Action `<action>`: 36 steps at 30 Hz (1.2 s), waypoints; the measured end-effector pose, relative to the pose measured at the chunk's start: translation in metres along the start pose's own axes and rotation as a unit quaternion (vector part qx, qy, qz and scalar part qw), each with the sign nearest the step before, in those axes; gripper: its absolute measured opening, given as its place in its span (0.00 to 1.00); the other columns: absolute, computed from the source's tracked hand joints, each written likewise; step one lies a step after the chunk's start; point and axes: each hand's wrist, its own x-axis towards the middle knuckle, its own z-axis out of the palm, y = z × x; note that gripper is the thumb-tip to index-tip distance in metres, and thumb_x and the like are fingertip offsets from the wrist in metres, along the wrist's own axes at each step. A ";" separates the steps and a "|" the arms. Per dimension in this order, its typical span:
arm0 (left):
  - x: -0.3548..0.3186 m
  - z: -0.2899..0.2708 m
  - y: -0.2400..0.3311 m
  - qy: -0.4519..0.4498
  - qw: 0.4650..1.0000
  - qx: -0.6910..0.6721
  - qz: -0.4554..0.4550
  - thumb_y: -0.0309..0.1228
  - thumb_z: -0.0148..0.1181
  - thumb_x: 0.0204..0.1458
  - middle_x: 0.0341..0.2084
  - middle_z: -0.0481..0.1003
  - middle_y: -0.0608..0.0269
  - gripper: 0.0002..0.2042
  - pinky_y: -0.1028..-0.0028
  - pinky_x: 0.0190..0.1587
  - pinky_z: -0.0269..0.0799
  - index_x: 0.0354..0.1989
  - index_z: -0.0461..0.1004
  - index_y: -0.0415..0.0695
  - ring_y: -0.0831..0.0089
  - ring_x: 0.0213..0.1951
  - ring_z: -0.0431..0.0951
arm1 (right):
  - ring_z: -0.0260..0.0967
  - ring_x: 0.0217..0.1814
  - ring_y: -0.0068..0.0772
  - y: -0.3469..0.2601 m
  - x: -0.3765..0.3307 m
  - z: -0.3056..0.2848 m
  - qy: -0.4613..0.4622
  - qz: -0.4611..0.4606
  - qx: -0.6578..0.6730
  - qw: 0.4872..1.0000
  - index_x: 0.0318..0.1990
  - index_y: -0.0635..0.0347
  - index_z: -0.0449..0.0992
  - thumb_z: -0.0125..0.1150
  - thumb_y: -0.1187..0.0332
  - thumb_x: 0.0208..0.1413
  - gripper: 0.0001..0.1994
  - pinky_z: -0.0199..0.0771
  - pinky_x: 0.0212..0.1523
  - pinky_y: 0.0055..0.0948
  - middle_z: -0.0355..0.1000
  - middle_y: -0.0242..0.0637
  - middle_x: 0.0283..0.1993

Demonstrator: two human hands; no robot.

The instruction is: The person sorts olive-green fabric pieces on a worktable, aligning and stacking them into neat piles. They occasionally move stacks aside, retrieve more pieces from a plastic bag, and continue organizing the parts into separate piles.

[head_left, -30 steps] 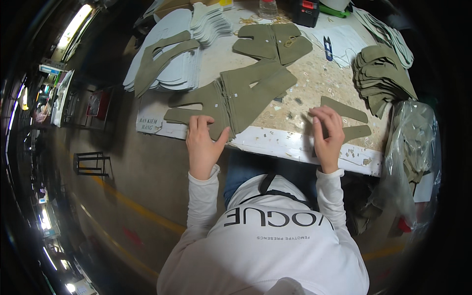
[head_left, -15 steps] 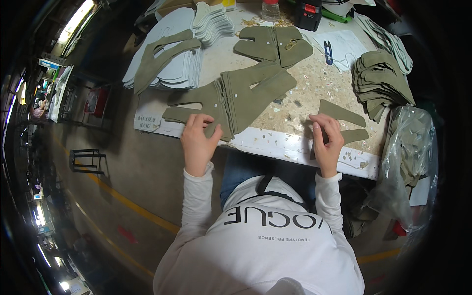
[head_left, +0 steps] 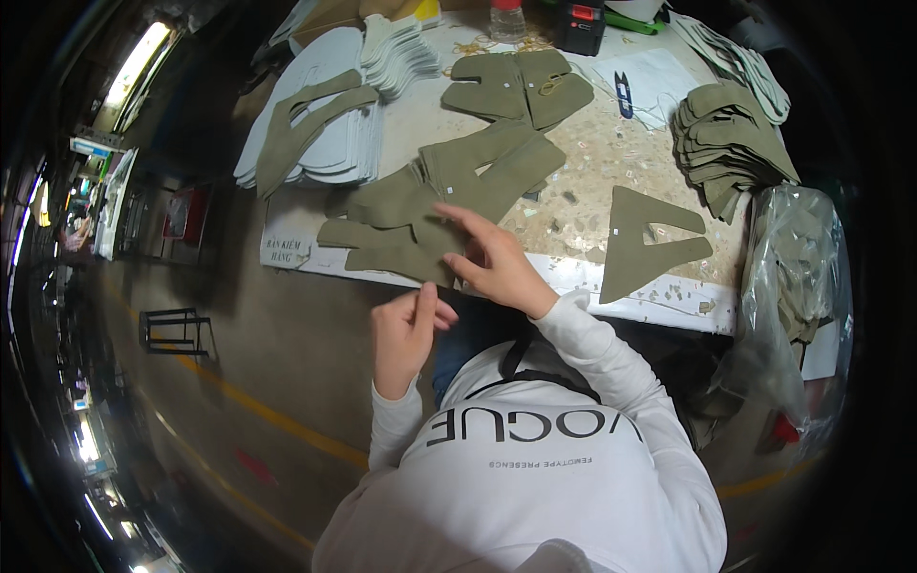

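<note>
Above the stack of olive, slotted fabric pieces (head_left: 492,186) at the table's front left, my right hand (head_left: 497,267) spreads its index finger and thumb apart. Its fingertips are at the near piece (head_left: 387,256), which lies askew with its point by the table edge; contact is hard to make out. Just off that edge, close to the point, is my left hand (head_left: 403,336), thumb raised and fingers loosely bent, nothing visible in it. A single olive piece (head_left: 635,244) with a notch lies flat to the right.
White cut pieces (head_left: 334,143) are stacked at the far left, an olive piece on top. Small thread snips (head_left: 623,94) lie on white paper. Folded olive pieces (head_left: 731,143) and a clear plastic bag (head_left: 793,277) are at right. A jar (head_left: 507,21) stands at the back.
My right hand has moved left from the single piece to the stack, leaving that piece uncovered. My left hand has drawn back toward me, and the near left piece has shifted askew.
</note>
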 end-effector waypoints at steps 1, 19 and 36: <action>0.000 0.000 -0.004 -0.089 0.992 -0.053 -0.075 0.46 0.41 0.68 0.23 0.80 0.57 0.29 0.75 0.33 0.77 0.30 0.80 0.33 0.72 0.26 0.81 | 0.68 0.33 0.24 0.001 0.001 0.000 -0.010 -0.006 0.039 0.999 0.64 0.56 0.66 0.59 0.74 0.53 0.27 0.71 0.35 0.24 0.71 0.40 0.47; 0.085 0.074 0.014 -0.099 0.811 -0.575 -0.037 0.35 0.47 0.63 0.68 0.51 0.40 0.29 0.53 0.71 0.49 0.69 0.46 0.36 0.48 0.70 0.50 | 0.66 0.40 0.21 0.006 -0.101 -0.082 0.204 0.043 -0.072 0.975 0.63 0.57 0.69 0.55 0.82 0.54 0.27 0.70 0.39 0.18 0.65 0.37 0.54; 0.028 0.116 0.010 -0.030 0.913 0.147 0.378 0.22 0.67 0.44 0.37 0.79 0.60 0.10 0.69 0.42 0.75 0.37 0.80 0.40 0.62 0.41 0.79 | 0.67 0.40 0.39 0.013 -0.135 -0.087 0.299 0.003 -0.365 0.882 0.46 0.61 0.79 0.66 0.74 0.49 0.15 0.69 0.39 0.33 0.68 0.39 0.38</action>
